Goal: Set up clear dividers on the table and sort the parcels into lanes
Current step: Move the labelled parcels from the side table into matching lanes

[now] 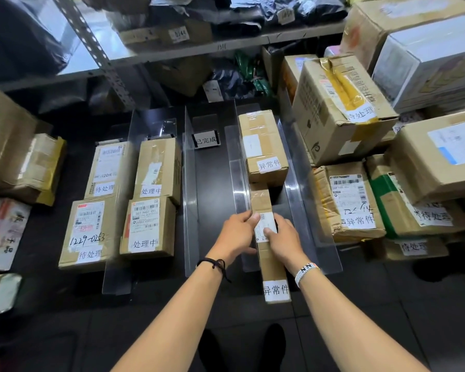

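A long narrow cardboard parcel (269,253) with a white label lies lengthwise in the right lane of the black table (215,189), its near end past the table edge. My left hand (235,234) grips its left side and my right hand (283,237) grips its right side. Behind it in the same lane sits a brown box (262,146). Clear dividers (189,183) stand upright and split the table into lanes. Two boxes (156,167) fill the lane left of centre, and two more (91,232) lie further left. The centre lane holds only a small sign (206,140).
Stacked cardboard boxes (338,108) crowd the right side, and more boxes (14,146) sit at the left. A metal shelf (172,52) with dark bags runs across the back. Dark floor tiles lie below the table's near edge.
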A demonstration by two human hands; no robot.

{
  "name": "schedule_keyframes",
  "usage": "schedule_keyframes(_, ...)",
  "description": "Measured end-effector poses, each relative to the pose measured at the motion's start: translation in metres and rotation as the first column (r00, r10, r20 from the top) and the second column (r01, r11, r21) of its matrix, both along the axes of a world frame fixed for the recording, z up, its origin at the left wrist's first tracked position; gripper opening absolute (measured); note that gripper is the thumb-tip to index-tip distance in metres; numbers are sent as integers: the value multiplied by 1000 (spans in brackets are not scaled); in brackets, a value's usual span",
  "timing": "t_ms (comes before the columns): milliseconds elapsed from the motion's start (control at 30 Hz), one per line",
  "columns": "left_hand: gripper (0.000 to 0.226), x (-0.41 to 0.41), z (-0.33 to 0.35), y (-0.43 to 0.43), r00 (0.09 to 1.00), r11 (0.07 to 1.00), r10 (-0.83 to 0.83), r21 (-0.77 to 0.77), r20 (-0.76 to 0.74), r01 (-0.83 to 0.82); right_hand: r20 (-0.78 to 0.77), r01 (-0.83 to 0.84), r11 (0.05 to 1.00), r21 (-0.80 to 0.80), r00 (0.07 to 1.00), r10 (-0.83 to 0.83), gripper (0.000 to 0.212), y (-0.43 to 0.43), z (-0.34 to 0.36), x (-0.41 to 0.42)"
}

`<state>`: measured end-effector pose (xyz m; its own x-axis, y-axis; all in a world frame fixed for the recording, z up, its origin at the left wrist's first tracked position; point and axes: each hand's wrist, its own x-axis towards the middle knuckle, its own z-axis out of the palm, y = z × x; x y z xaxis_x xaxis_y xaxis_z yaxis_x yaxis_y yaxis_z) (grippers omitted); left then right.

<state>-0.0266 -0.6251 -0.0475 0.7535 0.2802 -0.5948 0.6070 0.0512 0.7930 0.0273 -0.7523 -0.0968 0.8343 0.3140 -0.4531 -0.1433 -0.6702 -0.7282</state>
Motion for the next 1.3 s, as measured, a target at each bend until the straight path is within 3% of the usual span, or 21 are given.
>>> schedule_keyframes(133, 35, -4, -1, 0, 1000, 999, -28, 40, 10, 28, -8, 10, 1000, 6, 1000, -10, 41, 2, 0, -1)
schedule_keyframes(267, 40, -3, 1, 3, 992, 962, -122, 250, 18, 113, 40, 51, 999, -13, 998, -51, 53, 2, 10, 1)
schedule_keyframes(434, 55, -10, 16, 12, 988, 887, -87, 461, 126, 19, 362, 45, 998, 36, 931, -55, 52, 14, 61, 2)
schedule_keyframes(500, 60, -14, 30, 17, 973, 817, -62, 571, 222, -78, 505, -12, 1000, 14, 863, 3, 51, 29, 89, 2)
schedule_keyframes(667, 55, -37, 72, 71, 929, 479, -48, 825, 367, -301, 736, -133, 974, -183, 638, 226, 56, 91, 145, -20)
schedule_keyframes(800, 57, -100, 96, 137, 928, 328, -3, 877, 372, -350, 768, -193, 960, -201, 578, 277, 58, 155, 165, -67)
schedule_keyframes(1034, 54, -241, 116, 267, 917, 260, 147, 880, 370, -396, 751, -377, 913, -155, 556, 356, 60, 296, 175, -195)
schedule_keyframes(1234, 51, -340, 102, 347, 873, 188, 334, 882, 357, -432, 693, -615, 764, -194, 465, 551, 65, 398, 160, -290)
schedule_keyframes(1301, 49, -367, 85, 363, 853, 209, 415, 879, 318, -429, 625, -692, 684, -229, 434, 648, 67, 425, 144, -317)
